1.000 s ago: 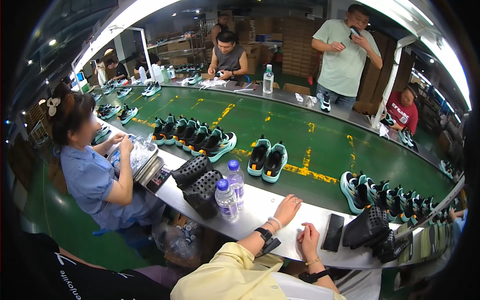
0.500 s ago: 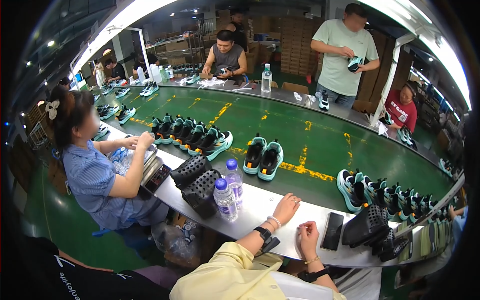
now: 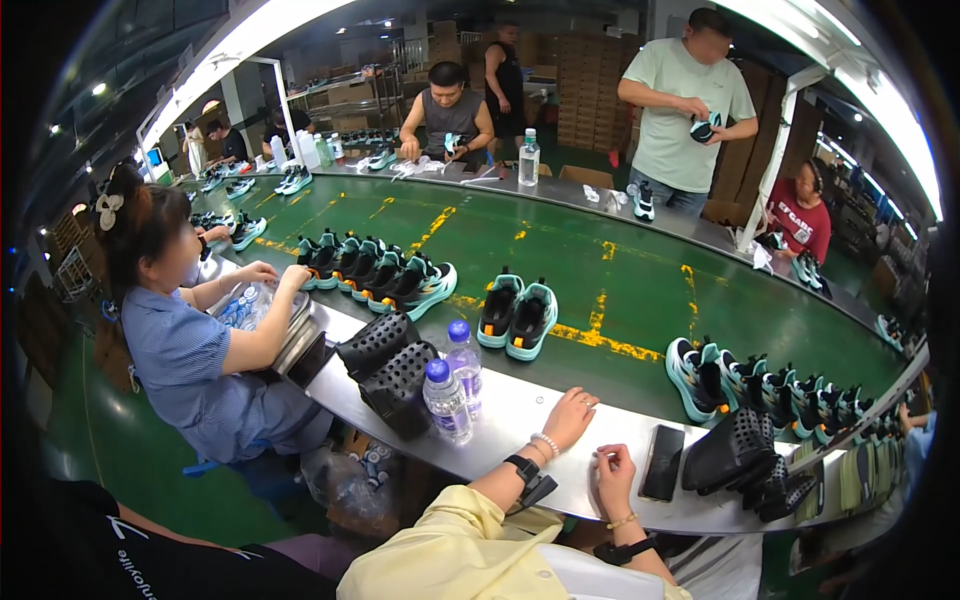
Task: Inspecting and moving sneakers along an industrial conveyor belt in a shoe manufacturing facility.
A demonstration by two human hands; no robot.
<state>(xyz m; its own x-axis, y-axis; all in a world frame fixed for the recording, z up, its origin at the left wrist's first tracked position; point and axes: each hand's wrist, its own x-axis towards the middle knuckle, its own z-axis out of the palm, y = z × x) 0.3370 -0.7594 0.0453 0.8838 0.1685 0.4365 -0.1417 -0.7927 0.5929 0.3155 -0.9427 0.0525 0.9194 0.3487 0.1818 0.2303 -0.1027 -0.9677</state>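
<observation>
A black rectangular phone (image 3: pixel 663 463) lies on the silver metal bench (image 3: pixel 512 405), just right of the right grip (image 3: pixel 614 478) — fingers loosely curled, whether the tips meet cannot be told. The left grip (image 3: pixel 571 420) rests empty, fingers loosely extended; two clear, blue-capped plastic bottles (image 3: pixel 448 404) stand to its left, black-and-turquoise sneakers (image 3: pixel 534 322) beyond.

Black phone (image 3: pixel 662 464), green belt (image 3: pixel 560 235), yellow sleeve (image 3: pixel 440 540)

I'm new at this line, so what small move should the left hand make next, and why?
Perhaps reach the left hand forward-left toward the lone pair of sneakers: the hand lies seemingly empty on the metal ledge, and that pair stands close ahead on the green surface, untouched.
</observation>
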